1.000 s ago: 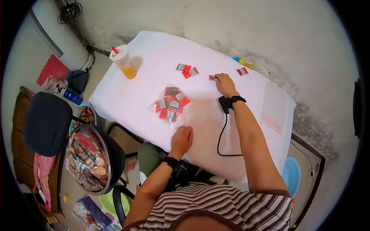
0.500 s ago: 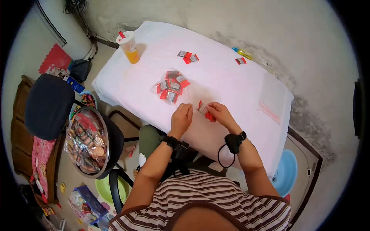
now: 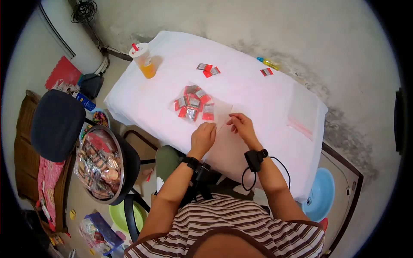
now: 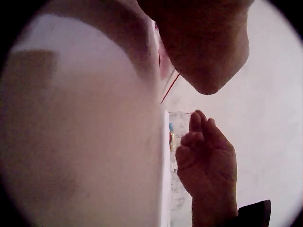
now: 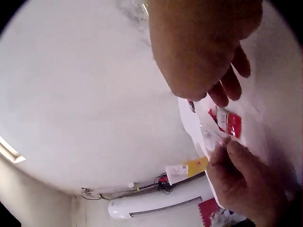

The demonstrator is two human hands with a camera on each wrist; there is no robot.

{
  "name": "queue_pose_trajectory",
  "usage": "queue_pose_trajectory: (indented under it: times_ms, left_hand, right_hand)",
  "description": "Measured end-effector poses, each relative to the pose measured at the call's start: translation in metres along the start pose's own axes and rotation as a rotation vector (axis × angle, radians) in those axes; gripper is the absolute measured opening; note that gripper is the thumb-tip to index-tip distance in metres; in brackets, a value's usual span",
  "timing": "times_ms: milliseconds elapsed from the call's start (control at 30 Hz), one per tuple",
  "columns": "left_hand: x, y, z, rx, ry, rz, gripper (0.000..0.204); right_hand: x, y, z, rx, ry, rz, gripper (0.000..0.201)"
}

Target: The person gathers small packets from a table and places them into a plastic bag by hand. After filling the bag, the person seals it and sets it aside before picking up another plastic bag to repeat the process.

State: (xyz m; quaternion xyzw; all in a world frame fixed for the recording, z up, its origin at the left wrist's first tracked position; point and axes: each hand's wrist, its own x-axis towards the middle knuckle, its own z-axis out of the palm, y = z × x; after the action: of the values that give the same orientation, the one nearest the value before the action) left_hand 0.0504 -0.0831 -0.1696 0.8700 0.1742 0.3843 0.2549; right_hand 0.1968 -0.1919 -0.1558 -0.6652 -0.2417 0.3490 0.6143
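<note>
A clear zip bag (image 3: 193, 103) with several red sachets in it lies on the white-covered table (image 3: 258, 96). Its mouth faces me. My left hand (image 3: 207, 129) pinches the near lip of the bag (image 5: 208, 135); its fingers (image 5: 236, 165) show in the right wrist view. One red sachet (image 3: 208, 112) sits just inside the mouth. My right hand (image 3: 233, 120) is at the mouth's right edge with fingers loosely curled and nothing in them; its fingertips (image 4: 195, 122) touch the bag's lip.
Two loose sachets (image 3: 208, 69) and a single one (image 3: 266, 72) lie farther back, beside a yellow and blue tube (image 3: 269, 63). A cup of orange drink (image 3: 144, 62) stands at the back left. Empty zip bags (image 3: 303, 114) lie right. A bowl of packets (image 3: 100, 165) sits left of me.
My right hand reached to the far sachets, brought one back, and slipped it into the bag's mouth. My left hand moved onto the bag's lip.
</note>
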Motion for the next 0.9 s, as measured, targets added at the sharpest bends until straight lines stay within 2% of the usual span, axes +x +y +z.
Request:
queue_pose_trajectory:
  times_ms: [67, 133, 200, 267, 300, 367, 400, 467, 567, 633, 700, 733, 800, 900]
  left_hand:
    - [-0.003, -0.003, 0.003, 0.018, -0.029, 0.032, 0.007]
    - [-0.006, -0.007, 0.005, 0.010, -0.098, -0.010, 0.007]
    - [-0.007, -0.008, 0.005, -0.013, -0.095, -0.017, 0.007]
    - [-0.008, -0.010, 0.004, -0.031, -0.091, -0.026, 0.006]
    - [-0.008, -0.011, 0.004, -0.051, -0.093, -0.046, 0.006]
    - [-0.008, -0.012, 0.004, -0.073, -0.091, -0.067, 0.006]
    - [-0.008, -0.011, 0.003, -0.082, -0.102, -0.089, 0.007]
    - [-0.007, -0.012, 0.002, -0.114, -0.104, -0.099, 0.008]
    - [-0.011, -0.017, 0.008, -0.125, -0.055, -0.079, 0.007]
    - [-0.011, -0.019, 0.008, -0.119, -0.085, -0.096, 0.008]
    - [-0.011, -0.019, 0.008, -0.127, -0.056, -0.067, 0.008]
    - [-0.009, -0.018, 0.007, -0.123, -0.053, -0.070, 0.008]
    - [-0.008, -0.017, 0.006, -0.155, -0.042, -0.051, 0.008]
    - [-0.008, -0.016, 0.004, -0.139, -0.059, -0.069, 0.008]
  right_hand:
    - [0.010, 0.006, -0.020, -0.072, 0.102, -0.058, 0.022]
    - [0.033, 0.007, -0.038, -0.136, 0.142, -0.111, 0.022]
    - [0.061, 0.002, -0.047, -0.198, 0.178, -0.159, 0.023]
    - [0.093, -0.009, -0.049, -0.642, 0.211, -0.290, 0.025]
    - [0.110, -0.013, -0.047, -0.642, 0.210, -0.290, 0.025]
    - [0.141, -0.023, -0.037, -0.830, 0.172, -0.407, 0.031]
    - [0.157, -0.027, -0.032, -0.833, 0.169, -0.410, 0.031]
    - [0.187, -0.032, -0.018, -1.040, 0.149, -0.406, 0.035]
    - [0.219, -0.037, 0.001, -1.104, 0.146, -0.415, 0.040]
    - [0.243, -0.022, 0.006, -1.097, 0.109, -0.475, 0.041]
    - [0.254, -0.014, 0.013, -1.173, 0.166, -0.702, 0.042]
    - [0.254, -0.017, 0.015, -1.171, 0.161, -0.705, 0.042]
    - [0.246, -0.029, 0.016, -1.165, 0.027, -0.409, 0.035]
    - [0.233, -0.040, 0.009, -1.132, 0.036, -0.383, 0.024]
